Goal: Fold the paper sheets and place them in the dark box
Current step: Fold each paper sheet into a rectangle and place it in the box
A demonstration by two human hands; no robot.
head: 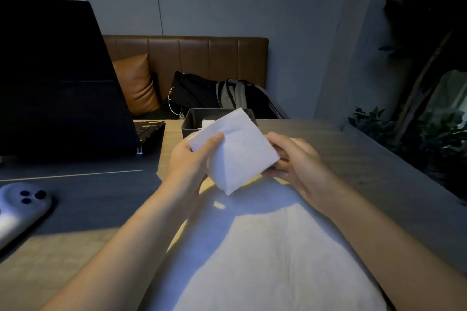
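two hands hold a folded paper sheet (233,149) above the desk (328,144), w/ left hand (192,159) grip pinching its upper left edge, right hand (295,161) grip clasping the right corner. dark box (188,125) sits just behind, white paper inside. unfolded sheets (265,247) lie below.

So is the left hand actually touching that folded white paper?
Touching: the head view shows the left hand's thumb pressed on the folded paper's upper left corner.
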